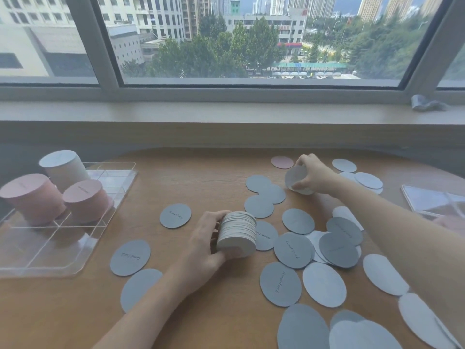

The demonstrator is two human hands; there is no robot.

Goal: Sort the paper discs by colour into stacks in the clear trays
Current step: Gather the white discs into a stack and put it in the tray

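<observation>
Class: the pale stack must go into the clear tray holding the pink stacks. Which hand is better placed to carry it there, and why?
Left. The left hand already grips the pale stack and is nearer the tray. The right hand is far off, holding discs.

L hand [203, 245] grips white disc stack [237, 234] on table [206, 177]; R hand [313, 173] pinches white discs [295, 178]; grey discs [292, 250] scattered; pink stacks [85, 200] in clear tray [63, 260].

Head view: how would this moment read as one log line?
left hand grips grey stack | right hand lifts disc | tray holds three stacks
</observation>
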